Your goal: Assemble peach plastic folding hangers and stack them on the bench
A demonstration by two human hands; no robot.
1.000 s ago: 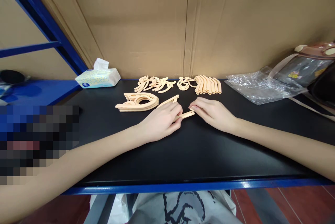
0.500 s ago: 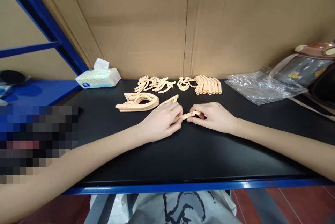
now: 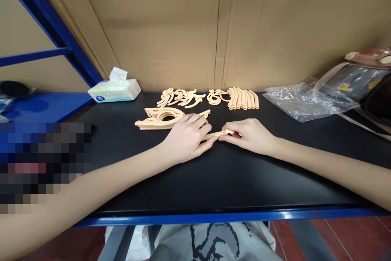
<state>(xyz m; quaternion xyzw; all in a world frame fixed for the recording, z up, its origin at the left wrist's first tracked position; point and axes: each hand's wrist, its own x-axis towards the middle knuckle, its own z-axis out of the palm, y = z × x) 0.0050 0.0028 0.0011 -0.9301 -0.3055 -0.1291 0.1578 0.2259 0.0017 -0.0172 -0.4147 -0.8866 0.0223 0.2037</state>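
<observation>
Both hands at one cream strip, mid-counter

Left hand (image 3: 191, 135): fingers curled, pinching a cream hanger strip (image 3: 216, 134) toward its left; the covered part cannot be made out. Right hand (image 3: 250, 135): thumb and fingers closed on a small cream piece (image 3: 229, 131) at the strip's right end, partly hidden by the fingers. Strip lies between the two hands, above the black counter (image 3: 214, 183), near its middle.

Just behind the left hand, the end of another cream piece (image 3: 205, 112) shows. Left of that, a stack of cream curved frames (image 3: 157, 123). Back row, left to right: loose curved pieces (image 3: 186, 100), hooks (image 3: 214, 98), a close-set row of curved arms (image 3: 243, 99). Tissue pack (image 3: 114, 91) at rear left, one tissue standing up. Rear right: crumpled clear plastic bag (image 3: 302, 102) beside a clear bottle (image 3: 356, 82) with brown lid.
</observation>
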